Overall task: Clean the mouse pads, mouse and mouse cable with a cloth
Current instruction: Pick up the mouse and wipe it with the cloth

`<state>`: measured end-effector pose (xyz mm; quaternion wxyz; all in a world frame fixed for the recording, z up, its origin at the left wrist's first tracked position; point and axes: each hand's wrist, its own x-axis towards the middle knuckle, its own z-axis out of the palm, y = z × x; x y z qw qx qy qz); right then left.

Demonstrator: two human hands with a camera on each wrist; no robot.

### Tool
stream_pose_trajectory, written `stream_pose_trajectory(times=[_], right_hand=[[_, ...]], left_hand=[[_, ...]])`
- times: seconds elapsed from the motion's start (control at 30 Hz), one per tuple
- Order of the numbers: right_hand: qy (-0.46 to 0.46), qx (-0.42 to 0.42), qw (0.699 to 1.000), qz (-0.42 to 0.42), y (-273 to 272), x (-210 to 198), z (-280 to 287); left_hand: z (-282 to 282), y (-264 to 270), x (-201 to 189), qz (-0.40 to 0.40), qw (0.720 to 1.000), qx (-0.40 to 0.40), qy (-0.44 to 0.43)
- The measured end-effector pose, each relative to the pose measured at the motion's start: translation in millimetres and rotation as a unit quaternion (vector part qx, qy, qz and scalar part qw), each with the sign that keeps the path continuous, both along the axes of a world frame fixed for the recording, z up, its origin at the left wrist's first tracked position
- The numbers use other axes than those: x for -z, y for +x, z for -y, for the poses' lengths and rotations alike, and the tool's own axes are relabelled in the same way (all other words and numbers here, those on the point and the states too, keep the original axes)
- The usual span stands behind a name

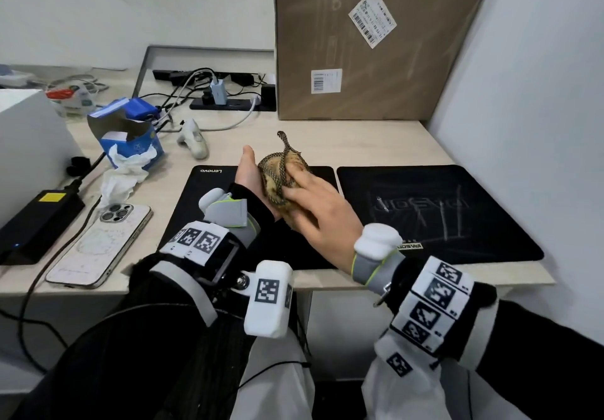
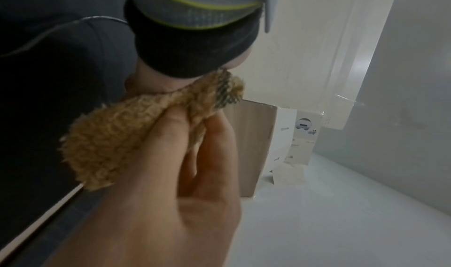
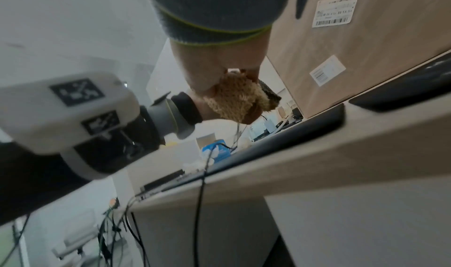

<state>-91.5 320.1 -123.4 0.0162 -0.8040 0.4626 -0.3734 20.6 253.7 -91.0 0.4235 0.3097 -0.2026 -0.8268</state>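
Note:
A tan fuzzy cloth (image 1: 277, 177) with a dark braided edge is bunched into a ball between both hands, above the black Lenovo mouse pad (image 1: 209, 197). My left hand (image 1: 250, 171) cradles it from the left and below, thumb up, fingers curled under it. My right hand (image 1: 313, 203) lies over it from the right. In the left wrist view its fingers (image 2: 171, 136) pinch the cloth (image 2: 109, 140). The right wrist view shows the cloth (image 3: 234, 101) wedged between both palms. A second black pad (image 1: 434, 210) with pale scratch marks lies to the right. I see no mouse or mouse cable.
A tall cardboard box (image 1: 369, 40) stands behind the pads, with a wall close on the right. To the left lie a torn blue tissue box (image 1: 130, 138), a white controller (image 1: 192, 140), a phone (image 1: 101, 243) and a black power brick (image 1: 36, 220). A power strip (image 1: 228, 102) sits at the back.

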Motion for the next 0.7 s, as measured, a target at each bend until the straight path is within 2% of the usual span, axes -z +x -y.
stream_pose_trajectory(times=[0.07, 0.17, 0.27, 0.33, 0.4, 0.47, 0.57, 0.7], right_hand=[[-0.024, -0.005, 1.0, -0.011, -7.6, 9.2, -4.7], [0.025, 0.006, 1.0, 0.002, -21.6, 18.2, -13.7], [0.101, 0.112, 0.972, 0.18, -33.7, 1.8, -12.9], [0.098, 0.173, 0.95, 0.242, -37.7, -16.6, -4.6], [0.072, 0.152, 0.948, 0.271, -30.8, -33.5, 0.6], [0.054, 0.096, 0.96, 0.258, -15.0, -41.3, -0.8], [0.056, 0.061, 0.983, 0.166, 3.9, -34.4, -5.3], [0.122, 0.112, 0.983, 0.079, 9.2, -26.8, 0.0]], left_hand=[[0.4, -0.2, -2.5, 0.01, 1.0, -0.005, 0.004], [7.9, 6.2, -6.0, 0.013, 0.997, -0.081, 0.004], [11.2, 15.0, -11.6, 0.038, 0.996, -0.078, -0.007], [8.6, 16.3, -13.4, 0.073, 0.995, -0.068, -0.014], [6.9, 13.6, -12.6, 0.077, 0.995, -0.065, -0.015], [4.9, 10.3, -10.6, 0.066, 0.997, -0.015, -0.043], [5.5, 6.7, -1.5, 0.08, 0.993, 0.05, -0.067], [9.6, 8.3, 9.6, 0.115, 0.991, 0.021, -0.067]])
